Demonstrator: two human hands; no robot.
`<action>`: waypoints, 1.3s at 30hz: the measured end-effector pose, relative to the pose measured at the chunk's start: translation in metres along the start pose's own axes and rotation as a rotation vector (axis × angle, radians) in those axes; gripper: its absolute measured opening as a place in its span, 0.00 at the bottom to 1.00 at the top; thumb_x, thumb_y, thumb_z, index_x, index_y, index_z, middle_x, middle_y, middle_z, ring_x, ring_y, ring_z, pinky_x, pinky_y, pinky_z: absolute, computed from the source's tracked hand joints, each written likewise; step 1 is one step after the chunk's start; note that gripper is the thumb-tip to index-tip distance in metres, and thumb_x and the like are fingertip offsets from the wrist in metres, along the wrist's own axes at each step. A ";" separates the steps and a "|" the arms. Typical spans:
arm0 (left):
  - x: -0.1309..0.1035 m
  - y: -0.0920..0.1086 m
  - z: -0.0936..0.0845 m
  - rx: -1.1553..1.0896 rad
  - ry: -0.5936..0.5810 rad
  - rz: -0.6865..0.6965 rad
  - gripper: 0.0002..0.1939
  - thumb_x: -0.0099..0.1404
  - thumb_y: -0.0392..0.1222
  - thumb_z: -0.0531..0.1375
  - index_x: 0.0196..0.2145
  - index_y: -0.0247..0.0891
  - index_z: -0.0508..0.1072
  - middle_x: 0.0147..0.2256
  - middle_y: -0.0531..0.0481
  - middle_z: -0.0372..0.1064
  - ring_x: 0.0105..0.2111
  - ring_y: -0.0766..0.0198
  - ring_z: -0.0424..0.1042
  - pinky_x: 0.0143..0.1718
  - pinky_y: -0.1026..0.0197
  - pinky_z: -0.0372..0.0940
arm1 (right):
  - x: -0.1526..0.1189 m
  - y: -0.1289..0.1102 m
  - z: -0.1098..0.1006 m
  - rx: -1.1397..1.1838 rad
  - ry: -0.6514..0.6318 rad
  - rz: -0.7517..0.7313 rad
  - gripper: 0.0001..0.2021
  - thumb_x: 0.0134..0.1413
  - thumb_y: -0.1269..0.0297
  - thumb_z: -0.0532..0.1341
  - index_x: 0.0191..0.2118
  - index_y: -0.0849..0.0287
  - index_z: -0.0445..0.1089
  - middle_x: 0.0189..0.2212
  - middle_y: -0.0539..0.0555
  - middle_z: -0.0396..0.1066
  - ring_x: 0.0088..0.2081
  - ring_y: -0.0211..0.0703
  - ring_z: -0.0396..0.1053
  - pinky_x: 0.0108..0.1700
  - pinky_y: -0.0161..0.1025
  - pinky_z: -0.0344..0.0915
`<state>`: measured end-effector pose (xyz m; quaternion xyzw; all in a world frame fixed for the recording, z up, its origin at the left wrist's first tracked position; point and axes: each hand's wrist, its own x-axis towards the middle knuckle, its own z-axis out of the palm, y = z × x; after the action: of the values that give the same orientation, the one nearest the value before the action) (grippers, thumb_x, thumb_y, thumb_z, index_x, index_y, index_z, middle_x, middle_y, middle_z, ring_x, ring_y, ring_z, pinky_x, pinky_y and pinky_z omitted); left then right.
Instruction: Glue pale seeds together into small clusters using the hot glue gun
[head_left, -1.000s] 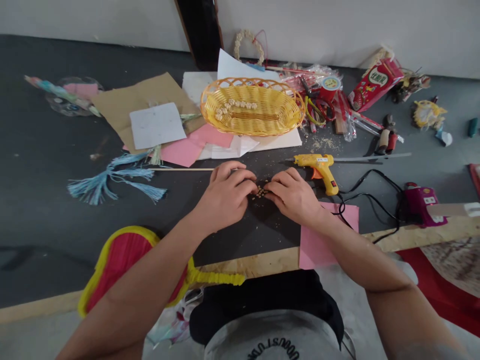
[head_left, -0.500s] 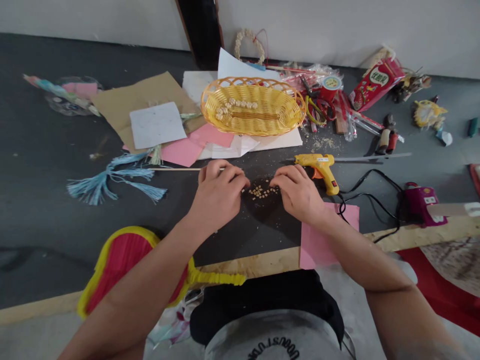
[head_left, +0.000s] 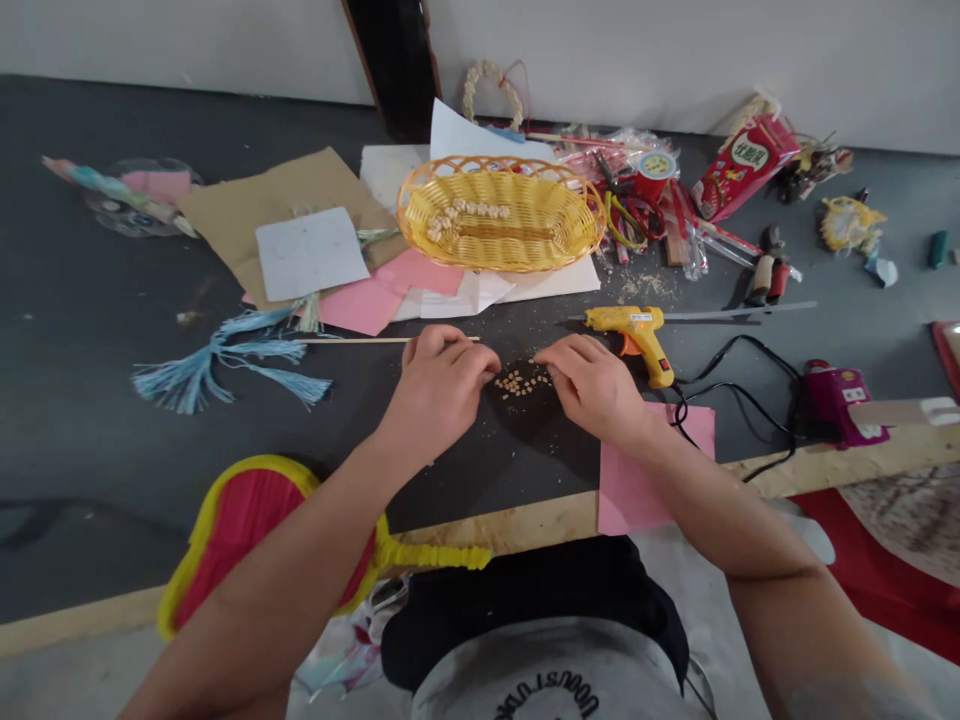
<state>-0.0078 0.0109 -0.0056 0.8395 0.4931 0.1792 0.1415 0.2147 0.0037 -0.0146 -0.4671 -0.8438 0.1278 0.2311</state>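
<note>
A small pile of tan chips lies on the dark table between my two hands. My left hand is closed at the left of the pile, its thumb and fingertips pinched together; whatever they hold is too small to make out. On the other side, my right hand pinches at the pile's upper right edge, where one tiny pale chip shows at the fingertips. A thin wooden stick lies behind my left hand, partly covered by it. Just right of my right hand rests a yellow glue gun.
A yellow woven basket holding small pale clusters stands behind the hands on papers. Blue tassels and a red-yellow fan lie left. Pink paper sits under my right forearm; a black cord runs to a purple box.
My right fingertips have shifted slightly up and left at the pile's edge. My left hand has barely moved, and more of the stick's right end shows behind it. The view has shifted slightly.
</note>
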 end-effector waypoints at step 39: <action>0.001 0.010 -0.008 -0.509 -0.032 -0.005 0.09 0.69 0.44 0.58 0.35 0.40 0.77 0.34 0.49 0.76 0.39 0.59 0.71 0.45 0.56 0.64 | 0.005 -0.020 -0.001 0.013 0.227 -0.141 0.07 0.65 0.65 0.58 0.38 0.55 0.74 0.36 0.54 0.75 0.40 0.45 0.68 0.43 0.44 0.62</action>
<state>-0.0032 0.0073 0.0053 0.7782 0.4320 0.2838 0.3567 0.1984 -0.0028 -0.0033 -0.4166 -0.8422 0.0627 0.3366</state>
